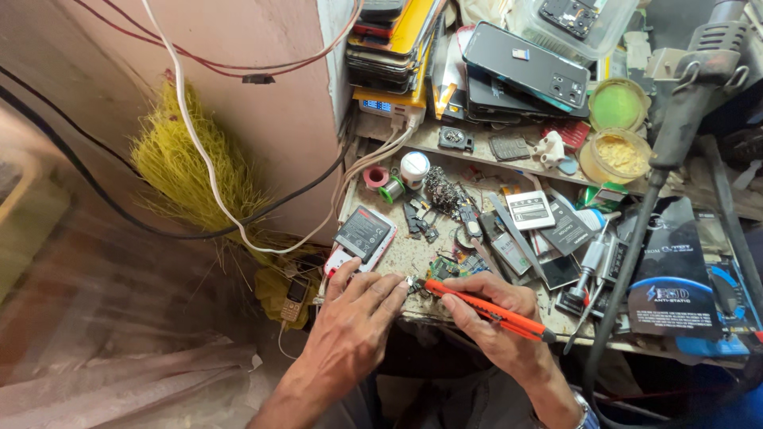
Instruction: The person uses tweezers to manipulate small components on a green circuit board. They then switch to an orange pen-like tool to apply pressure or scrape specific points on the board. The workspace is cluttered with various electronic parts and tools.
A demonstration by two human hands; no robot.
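- Work looks mid-way, as a judgement: the small green circuit board (439, 268) lies bare at the front edge of the cluttered desk (405, 256), tool tip at its left end; nothing visibly lifted off it yet.
- Right hand (497, 311) has its fingers clamped on the orange plastic utility knife (482, 308), held low and nearly flat, tip pointing left.
- Left hand (362, 306) is palm down, fingers together, tips pressing just beside the knife tip; whether they pinch a part cannot be told.
- The black-and-red phone battery on a white phone body (363, 237) sits just beyond the left hand, untouched.
- Both wrists come in from below the desk edge.
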